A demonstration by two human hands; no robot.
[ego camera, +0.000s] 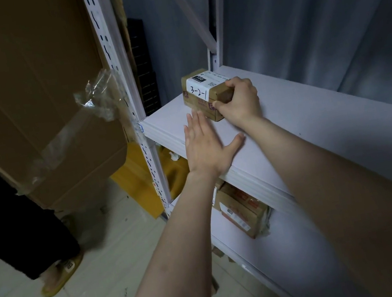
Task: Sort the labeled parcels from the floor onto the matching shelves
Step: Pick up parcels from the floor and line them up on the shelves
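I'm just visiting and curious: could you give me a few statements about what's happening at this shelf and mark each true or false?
1. The right hand grips a small parcel on the white shelf. True.
2. The parcel's label reads 1-1-1. False: it reads 3-2-1.
3. The left hand is closed in a fist. False: it is open and flat, near the parcel.
4. Another box sits on the shelf below. True.
5. The parcel lies on the floor. False: it rests on the shelf.

Right hand gripping, left hand flat.
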